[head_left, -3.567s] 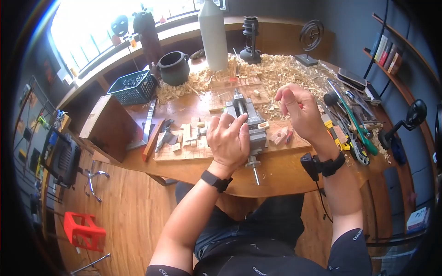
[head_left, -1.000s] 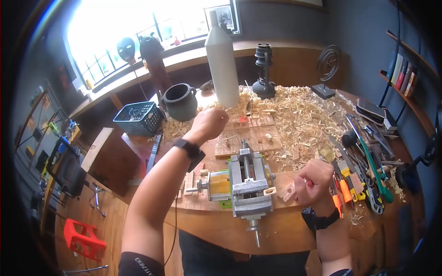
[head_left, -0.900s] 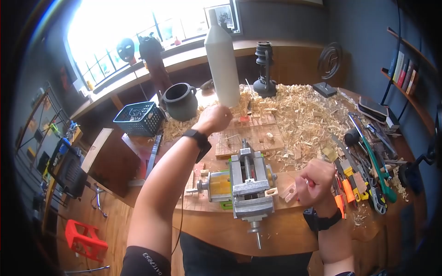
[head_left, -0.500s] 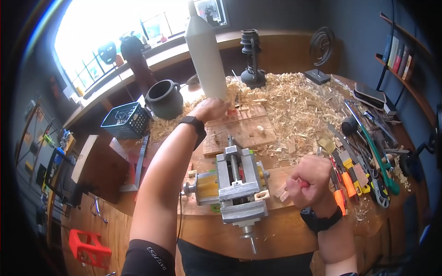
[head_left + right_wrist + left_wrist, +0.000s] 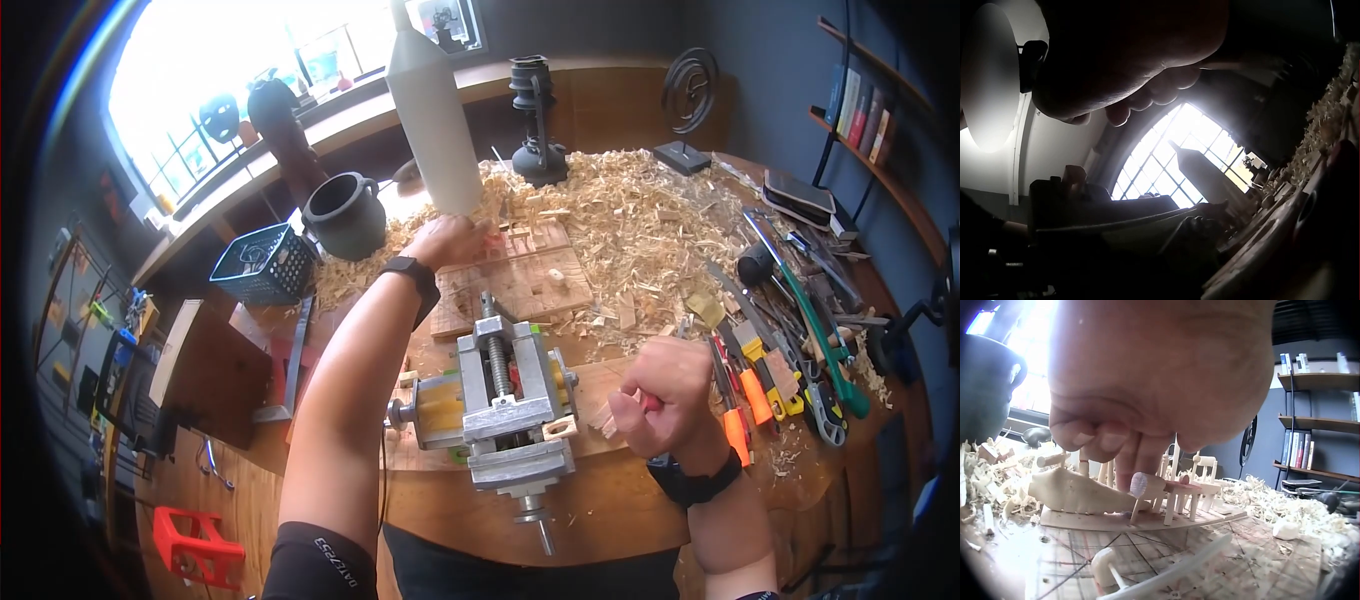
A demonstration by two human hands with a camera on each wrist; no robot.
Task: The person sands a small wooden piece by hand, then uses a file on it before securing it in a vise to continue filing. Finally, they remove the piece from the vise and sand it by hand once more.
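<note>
My left hand (image 5: 450, 240) is at the far board (image 5: 510, 285), beside the foot of the pale bottle (image 5: 435, 125). In the left wrist view, that hand (image 5: 1160, 375) is above a small wooden assembly (image 5: 1172, 494) with upright pegs. Some fingers curl while others reach down among the pegs; their tips are partly hidden. A pale curved wooden piece (image 5: 1079, 492) lies under them. My right hand (image 5: 668, 400), right of the metal vise (image 5: 508, 400), curls round a small red-handled tool (image 5: 650, 402). Its thin shaft sticks out in the right wrist view.
Wood shavings (image 5: 640, 230) cover the back of the table. Knives, cutters and a green-handled tool (image 5: 815, 315) lie at the right. A dark pot (image 5: 345, 215), a basket (image 5: 262, 265) and a wooden box (image 5: 215, 375) stand at the left.
Since the oldest frame, my left hand has gone from the vise to the far board. The right hand has dropped lower in view. Over the last half second, the head view has shifted slightly.
</note>
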